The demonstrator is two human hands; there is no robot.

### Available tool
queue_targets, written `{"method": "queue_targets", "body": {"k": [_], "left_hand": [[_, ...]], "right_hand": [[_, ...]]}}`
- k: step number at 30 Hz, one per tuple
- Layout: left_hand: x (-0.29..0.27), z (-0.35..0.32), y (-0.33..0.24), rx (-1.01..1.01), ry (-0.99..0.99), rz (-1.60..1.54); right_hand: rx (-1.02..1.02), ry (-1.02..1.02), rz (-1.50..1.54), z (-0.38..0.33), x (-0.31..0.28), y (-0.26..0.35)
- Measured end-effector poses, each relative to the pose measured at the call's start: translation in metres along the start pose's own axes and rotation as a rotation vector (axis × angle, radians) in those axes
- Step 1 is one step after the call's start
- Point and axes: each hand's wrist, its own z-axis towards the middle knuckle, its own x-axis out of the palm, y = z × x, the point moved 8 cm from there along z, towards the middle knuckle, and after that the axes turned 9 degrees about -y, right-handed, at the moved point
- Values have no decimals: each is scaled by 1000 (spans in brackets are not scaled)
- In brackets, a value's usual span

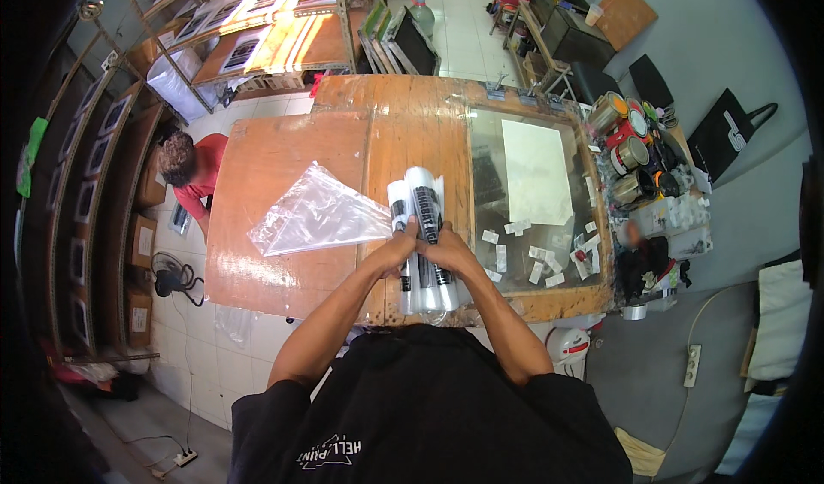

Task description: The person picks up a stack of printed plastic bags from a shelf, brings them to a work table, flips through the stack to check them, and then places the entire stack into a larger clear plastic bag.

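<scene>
Several rolled, whitish plastic packages with black print are bunched side by side near the table's front edge, lengthwise away from me. My left hand grips the bundle from its left side. From the other side my right hand wraps round it, and the two hands meet at the middle. The fingertips are partly hidden by the rolls. A flat, clear plastic bag lies left of the bundle, its narrow right end reaching to the left hand.
The wooden table has a glass panel at right, bearing a pale sheet and small white pieces. Paint cans crowd the right side. Another person crouches beyond the left edge. Metal shelves stand behind; a fan is on the floor.
</scene>
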Motion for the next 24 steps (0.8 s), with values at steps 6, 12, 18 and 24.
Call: {"method": "queue_targets", "body": {"k": [6,12,18,24], "left_hand": [[15,-6,-8,-95,252,-342],[19,42,12,106,402,-439],[15,26,15,-109,295,-271],[15,-3,-12,-15,52,-376]], "right_hand": [[-60,-21,-93,1,10,-8],[-38,-67,-146,-7,7,2],[33,-134,4,-7,-10,-11],[10,-196,-245,-7,6,-10]]}}
